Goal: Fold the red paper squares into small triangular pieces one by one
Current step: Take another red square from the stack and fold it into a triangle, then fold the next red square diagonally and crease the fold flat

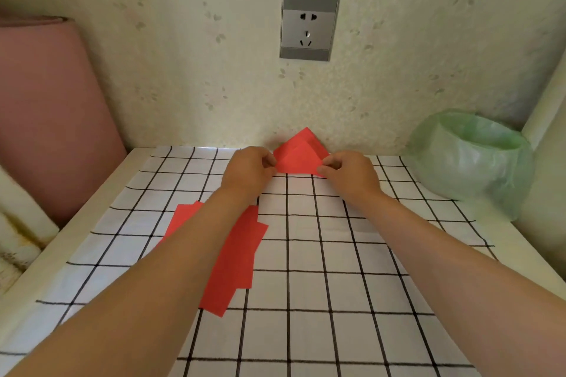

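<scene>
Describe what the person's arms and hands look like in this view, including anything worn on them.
Both arms come in bare from the bottom edge of the frame, with no sleeve showing on either forearm. The left hand and the right hand wear no gloves. No watch, bracelet or ring can be seen on either wrist or on the visible fingers. No marks or bandages show.

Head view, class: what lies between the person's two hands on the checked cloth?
The folded red paper, pinched at its left corner by the left hand and at its right corner by the right hand. The head view shows this.
</scene>
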